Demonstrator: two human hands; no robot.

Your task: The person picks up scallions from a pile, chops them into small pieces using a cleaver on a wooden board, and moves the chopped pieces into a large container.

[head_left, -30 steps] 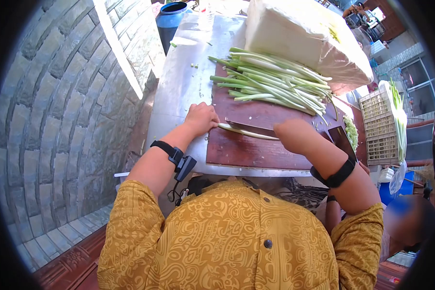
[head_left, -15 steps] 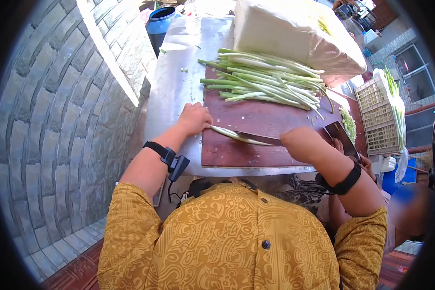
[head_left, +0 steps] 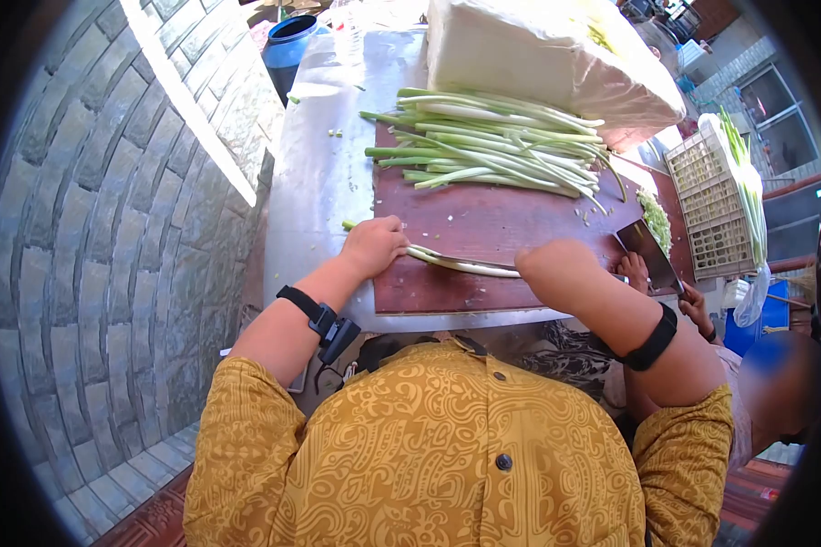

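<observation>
My left hand (head_left: 375, 246) is closed around a green onion stalk (head_left: 483, 268) near the left edge of the reddish-brown board (head_left: 529, 296). The stalk's green tip sticks out to the left of the hand. My right hand (head_left: 556, 267) is closed on a knife (head_left: 470, 261), whose blade lies along the stalk; its handle is hidden in the fist. Beyond both hands, a pile of green onions (head_left: 502, 146) rests on the board's far side.
A co-worker's hands (head_left: 635, 271) hold a cleaver (head_left: 647, 248) at the right, beside chopped onion (head_left: 654, 221). A large wrapped block (head_left: 538, 55) stands at the back, a plastic crate (head_left: 711, 210) at right. A blue barrel (head_left: 289, 47) is beyond the metal table (head_left: 315, 201).
The view has shifted slightly. My left hand has moved down and a little right along the board, and the knife blade now lies closer along the stalk. The co-worker's hands are more visible.
</observation>
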